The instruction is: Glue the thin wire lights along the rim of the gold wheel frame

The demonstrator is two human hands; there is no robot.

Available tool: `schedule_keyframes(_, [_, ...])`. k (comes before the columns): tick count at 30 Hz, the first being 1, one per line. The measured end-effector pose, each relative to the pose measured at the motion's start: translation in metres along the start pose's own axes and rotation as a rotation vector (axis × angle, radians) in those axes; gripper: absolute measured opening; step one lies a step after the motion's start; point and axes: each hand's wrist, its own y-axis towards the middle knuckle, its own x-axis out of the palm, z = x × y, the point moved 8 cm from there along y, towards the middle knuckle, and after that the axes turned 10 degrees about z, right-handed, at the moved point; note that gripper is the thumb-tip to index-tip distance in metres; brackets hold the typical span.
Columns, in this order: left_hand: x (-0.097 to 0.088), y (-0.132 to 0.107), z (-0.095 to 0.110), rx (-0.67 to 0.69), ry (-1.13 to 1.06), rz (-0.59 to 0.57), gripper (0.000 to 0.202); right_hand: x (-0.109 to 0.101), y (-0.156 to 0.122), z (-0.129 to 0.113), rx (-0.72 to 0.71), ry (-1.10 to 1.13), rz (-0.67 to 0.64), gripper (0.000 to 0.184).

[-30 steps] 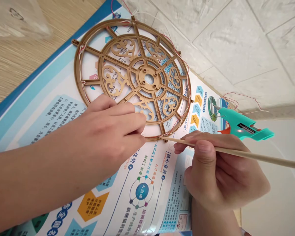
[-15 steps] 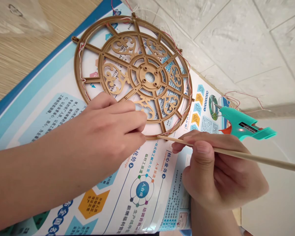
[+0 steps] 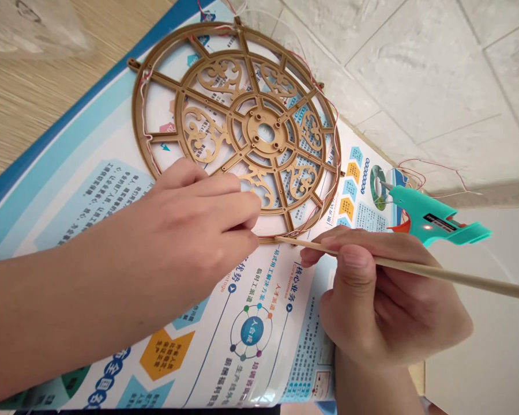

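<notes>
A round brown frame [image 3: 266, 106] with spokes and scrollwork panels lies on a printed sheet. My left hand [image 3: 199, 230] is closed over its near rim, and the fingertips are hidden. A thin red and white wire [image 3: 338, 135] runs along the outer rim, partly in the groove and partly loose outside it. Between the thumb and fingers of my right hand [image 3: 380, 294] is a slim bamboo stick [image 3: 454, 278]. The stick's narrow tip touches the near rim, beside the wire and just right of my left hand.
A teal glue gun [image 3: 432, 216] with a lit red light sits at the right, its nozzle over the sheet [image 3: 155, 300]. Loose wires [image 3: 436, 164] trail behind it. Grey tiles [image 3: 415, 75] adjoin the sheet. A clear plastic bag [image 3: 34, 29] lies at upper left.
The view has shifted slightly. Both hands keep nearly the same places, and the stick's tip sits a touch further left along the rim.
</notes>
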Motion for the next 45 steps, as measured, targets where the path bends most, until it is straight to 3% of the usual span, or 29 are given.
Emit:
schedule_keyframes(6, [0.000, 0.001, 0.000, 0.002, 0.006, 0.003, 0.026, 0.000, 0.000, -0.005, -0.051, 0.023, 0.033, 0.020])
schedule_keyframes(22, [0.001, -0.001, -0.001, -0.030, 0.052, -0.016, 0.030, 0.004, -0.001, -0.006, 0.003, 0.082, 0.045, 0.022])
schedule_keyframes(27, [0.002, -0.001, 0.000, -0.032, 0.057, -0.019, 0.031, 0.004, -0.003, -0.010, -0.106, 0.138, 0.071, 0.015])
schedule_keyframes(33, [-0.001, 0.001, 0.001, -0.017, 0.045, -0.012, 0.035, 0.008, -0.001, -0.012, -0.099, 0.122, 0.052, 0.017])
schedule_keyframes(40, [-0.001, 0.002, 0.001, -0.027, 0.028, -0.014, 0.037, -0.005, 0.001, -0.002, 0.054, 0.006, -0.071, 0.003])
schedule_keyframes(45, [-0.001, 0.002, -0.004, -0.074, 0.002, -0.039, 0.038, -0.023, -0.006, 0.010, 0.139, -0.028, -0.164, 0.016])
